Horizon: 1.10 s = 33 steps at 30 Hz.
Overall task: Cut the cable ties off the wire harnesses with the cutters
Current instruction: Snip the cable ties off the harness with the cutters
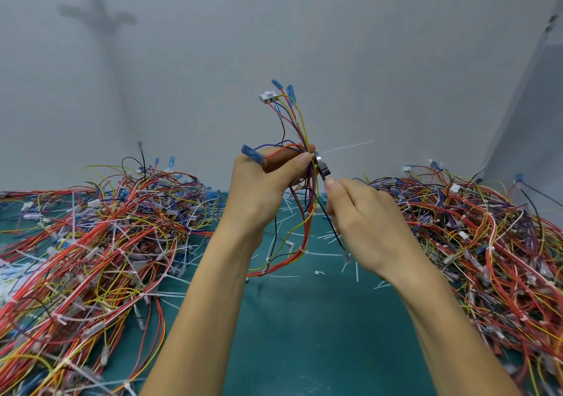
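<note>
Grey wall behind, green bench [304,319] below, with a left heap [100,237] and a right heap [475,231] of tangled wires along its side edges. Between them the left hand [262,182] grips one harness [300,127] upright, limp coloured wires fanning upward. Just beside it, the right hand [365,222] grips the steel cutters [322,167], nose against the bundle where a thin white cable tie [347,146] juts rightward.

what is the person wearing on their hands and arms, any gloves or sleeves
Nothing is worn. The left hand and right hand are bare, no gloves or rings visible. The left forearm and right forearm are bare to the frame's bottom edge: no sleeves, watch or wristband in view.
</note>
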Motion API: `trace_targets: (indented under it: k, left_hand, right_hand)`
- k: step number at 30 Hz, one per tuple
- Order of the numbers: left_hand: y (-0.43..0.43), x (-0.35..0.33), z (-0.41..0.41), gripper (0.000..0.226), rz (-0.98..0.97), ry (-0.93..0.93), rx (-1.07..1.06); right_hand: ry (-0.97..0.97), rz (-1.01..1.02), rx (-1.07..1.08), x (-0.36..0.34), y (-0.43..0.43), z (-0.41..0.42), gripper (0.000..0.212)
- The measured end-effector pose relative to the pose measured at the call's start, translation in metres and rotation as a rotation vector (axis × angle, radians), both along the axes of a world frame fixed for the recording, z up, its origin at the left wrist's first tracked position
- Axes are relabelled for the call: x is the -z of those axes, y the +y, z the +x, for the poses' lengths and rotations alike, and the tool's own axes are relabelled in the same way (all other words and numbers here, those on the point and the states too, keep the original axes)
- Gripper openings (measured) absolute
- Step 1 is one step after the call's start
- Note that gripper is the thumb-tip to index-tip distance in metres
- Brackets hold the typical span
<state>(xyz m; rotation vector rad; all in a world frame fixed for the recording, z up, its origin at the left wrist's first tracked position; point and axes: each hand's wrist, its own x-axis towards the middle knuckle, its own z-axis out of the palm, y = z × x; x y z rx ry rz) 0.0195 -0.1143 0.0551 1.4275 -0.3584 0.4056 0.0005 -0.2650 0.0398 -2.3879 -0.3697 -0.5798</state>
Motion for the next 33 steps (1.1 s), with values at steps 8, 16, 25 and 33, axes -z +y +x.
trace_targets:
  k: [8, 16, 25, 33]
  left_hand:
    - [-0.0004, 0.0004, -0.0003, 0.013, -0.005, 0.011, -0.005]
    - [0.0004, -0.0009, -0.0013, 0.013, 0.03, 0.009, -0.02]
    - [-0.001, -0.0009, -0.002, 0.013, 0.047, 0.018, -0.035]
    - [0.0006, 0.0004, 0.0006, 0.013, 0.06, 0.024, -0.041]
  right_hand:
    - [0.005, -0.025, 0.001, -0.0006, -0.0015, -0.0004, 0.053]
    - [0.025, -0.014, -0.003, -0.0015, -0.0022, -0.0004, 0.053]
    - [0.04, 0.038, -0.014, -0.0007, -0.001, 0.0005, 0.056]
    - [0.041, 0.056, -0.027, -0.0014, -0.0026, 0.0002, 0.061]
